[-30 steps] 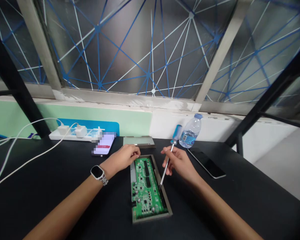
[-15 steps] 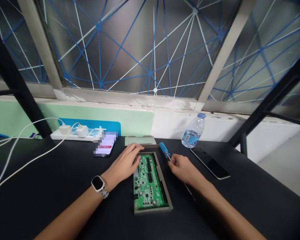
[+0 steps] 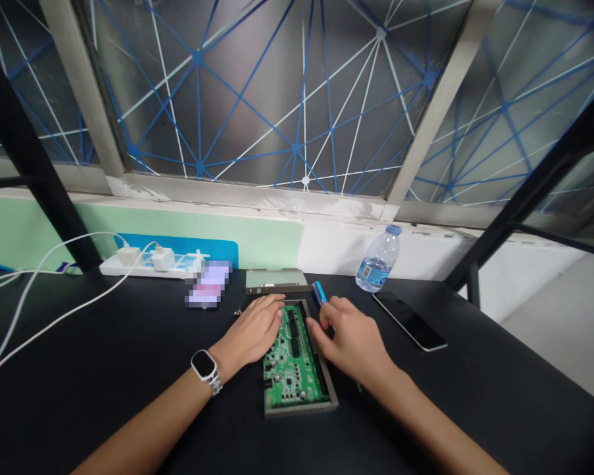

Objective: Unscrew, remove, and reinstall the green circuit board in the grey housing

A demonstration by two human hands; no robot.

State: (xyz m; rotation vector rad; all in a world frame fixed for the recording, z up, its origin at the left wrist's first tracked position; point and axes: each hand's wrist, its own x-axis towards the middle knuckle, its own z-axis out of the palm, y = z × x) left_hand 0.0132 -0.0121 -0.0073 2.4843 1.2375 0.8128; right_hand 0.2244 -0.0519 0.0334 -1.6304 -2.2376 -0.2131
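Left hand (image 3: pixel 252 328) lies open, palm down, fingers over the upper-left edge of a green printed circuit board (image 3: pixel 294 373). Board sits in a shallow grey metal tray (image 3: pixel 301 408), mid-table, in front of the person. Right hand (image 3: pixel 351 344) is on the other side, fingers stretched toward the board's right edge, fingertips (image 3: pixel 311 332) at the tray's inner rim. Hands apart, board between them, close but not touching each other.

Blue-handled screwdriver (image 3: pixel 319 292): handle pokes out past the right fingers, and a short bit of steel shaft (image 3: pixel 359 387) shows under the palm. Back of the hand hides the grip, can't tell if it's clamped.

Flat grey metal cover plate (image 3: pixel 277 280) lies just beyond the tray. Tiny metal bits (image 3: pixel 237 312) sit left of the left hand, too small to tell what they are. Square black smartwatch (image 3: pixel 205 368) on a steel link band on the left wrist.

Further out on the matte black table (image 3: pixel 475 402): clear plastic water bottle (image 3: pixel 379 260) and black smartphone (image 3: pixel 410 321) to the right, pixelated phone (image 3: pixel 209 284) and white power strip (image 3: pixel 148 266) to the left, white cables (image 3: pixel 54 310) trailing off left.
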